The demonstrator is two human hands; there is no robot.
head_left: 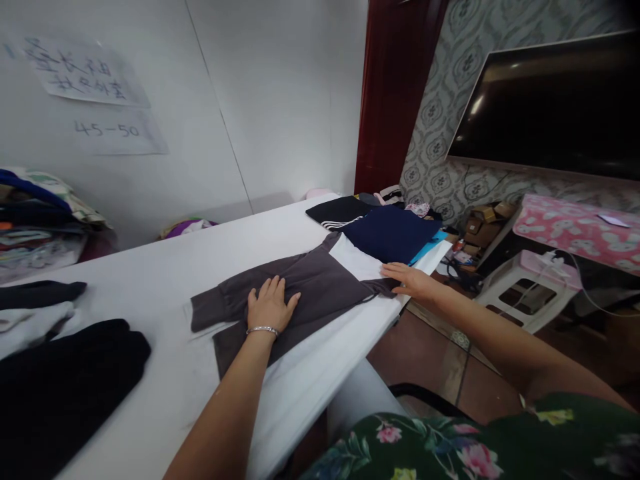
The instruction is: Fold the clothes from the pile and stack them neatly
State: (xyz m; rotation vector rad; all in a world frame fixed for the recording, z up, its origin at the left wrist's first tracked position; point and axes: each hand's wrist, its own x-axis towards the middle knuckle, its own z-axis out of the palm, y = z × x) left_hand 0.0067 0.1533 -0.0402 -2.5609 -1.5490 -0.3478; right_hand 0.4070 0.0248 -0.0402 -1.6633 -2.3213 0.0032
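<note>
A dark grey garment (310, 287) lies spread on the white table (230, 250). A white panel (353, 260) shows at its right end, and its left end splits into two parts; whether these are sleeves or legs I cannot tell. My left hand (273, 305) lies flat on the middle of the grey cloth with its fingers spread, a silver bracelet at the wrist. Out at the garment's right end, my right hand (407, 279) touches the edge by the white panel, its fingers stretched out. Neither hand grips the cloth.
Beyond the garment lie folded navy cloth (393, 233), black cloth with white stripes (335, 212) and light blue cloth (429, 247). Black clothing (75, 387) is heaped at left. A plastic stool (535, 287) stands right of the table. A screen (550, 110) hangs on the wall.
</note>
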